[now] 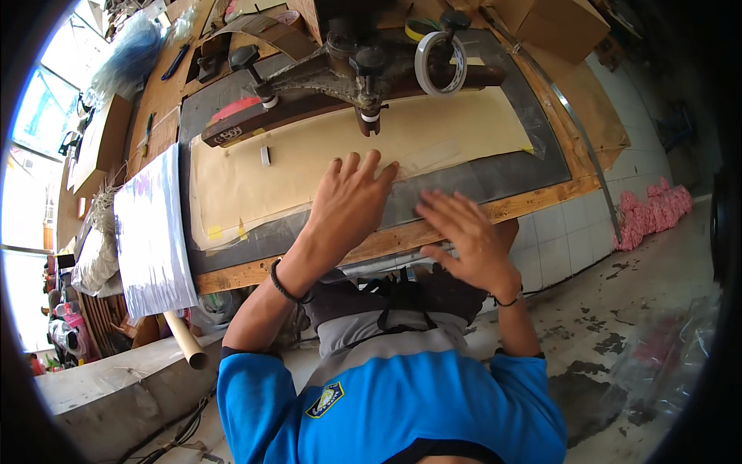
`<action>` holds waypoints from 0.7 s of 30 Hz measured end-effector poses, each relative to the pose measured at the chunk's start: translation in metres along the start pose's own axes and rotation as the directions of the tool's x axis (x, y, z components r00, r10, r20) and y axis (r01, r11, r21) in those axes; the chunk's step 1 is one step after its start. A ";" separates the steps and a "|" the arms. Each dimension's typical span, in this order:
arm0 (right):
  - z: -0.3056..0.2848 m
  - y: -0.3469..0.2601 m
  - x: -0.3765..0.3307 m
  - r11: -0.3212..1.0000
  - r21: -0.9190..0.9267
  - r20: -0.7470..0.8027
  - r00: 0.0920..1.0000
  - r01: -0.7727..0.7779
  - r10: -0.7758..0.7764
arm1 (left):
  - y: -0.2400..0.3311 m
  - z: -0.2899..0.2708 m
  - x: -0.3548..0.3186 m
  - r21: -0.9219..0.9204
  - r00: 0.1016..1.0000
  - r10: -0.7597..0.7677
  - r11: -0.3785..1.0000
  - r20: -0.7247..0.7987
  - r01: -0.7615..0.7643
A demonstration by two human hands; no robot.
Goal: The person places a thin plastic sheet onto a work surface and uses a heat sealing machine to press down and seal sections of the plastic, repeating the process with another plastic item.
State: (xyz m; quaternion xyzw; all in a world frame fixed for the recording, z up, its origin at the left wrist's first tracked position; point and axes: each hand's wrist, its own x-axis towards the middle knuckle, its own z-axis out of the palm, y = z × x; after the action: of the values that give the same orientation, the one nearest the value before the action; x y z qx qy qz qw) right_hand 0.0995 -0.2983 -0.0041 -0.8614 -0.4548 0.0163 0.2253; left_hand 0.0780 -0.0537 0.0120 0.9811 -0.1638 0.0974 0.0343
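Note:
My left hand [352,203] lies flat, fingers spread, on a clear plastic sheet [433,193] at the near edge of the grey work surface [502,174]. My right hand [468,236] hovers open and blurred just right of it, over the wooden table edge [541,199]. Neither hand holds anything. A cream paper sheet [348,147] covers the surface beyond the hands. Above it reaches a dark metal arm [348,73] with knobs, carrying a roll of white tape [439,63].
A stack of shiny clear bags [151,232] sits at the table's left end, with a cardboard tube [185,340] below it. Cardboard boxes [560,27] stand at the back right. Pink bundles [653,213] lie on the tiled floor at right.

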 end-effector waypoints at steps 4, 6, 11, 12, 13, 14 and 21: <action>-0.002 0.020 0.008 0.995 -0.083 -0.079 0.996 -0.056 0.049 | 0.006 0.004 0.020 -0.015 0.988 0.153 0.988 -0.019 -0.154; -0.003 0.020 0.009 0.992 -0.116 -0.069 0.997 -0.042 0.034 | 0.005 0.013 0.029 -0.034 0.982 0.184 0.982 -0.047 -0.186; 0.001 0.021 0.004 0.992 -0.112 -0.089 0.995 -0.058 0.048 | 0.007 0.017 0.034 -0.066 0.983 0.181 0.981 -0.032 -0.183; 0.002 0.021 0.003 0.992 -0.108 -0.085 0.995 -0.064 0.055 | 0.008 0.015 0.033 -0.068 0.986 0.167 0.983 -0.023 -0.168; 0.002 0.020 0.002 0.992 -0.105 -0.080 0.995 -0.070 0.062 | 0.009 0.015 0.032 -0.069 0.988 0.153 0.986 -0.013 -0.154; 0.001 0.021 0.003 0.992 -0.107 -0.079 0.995 -0.072 0.063 | 0.010 0.014 0.032 -0.067 0.989 0.149 0.986 -0.015 -0.150; -0.001 0.021 0.002 0.995 -0.085 -0.070 0.996 -0.061 0.055 | 0.009 0.014 0.037 -0.060 0.987 0.162 0.985 -0.013 -0.162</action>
State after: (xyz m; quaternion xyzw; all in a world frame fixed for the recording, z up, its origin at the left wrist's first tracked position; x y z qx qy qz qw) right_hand 0.1167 -0.3071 -0.0115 -0.8833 -0.4221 -0.0262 0.2022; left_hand 0.1119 -0.0751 0.0061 0.9626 -0.2457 0.0990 0.0569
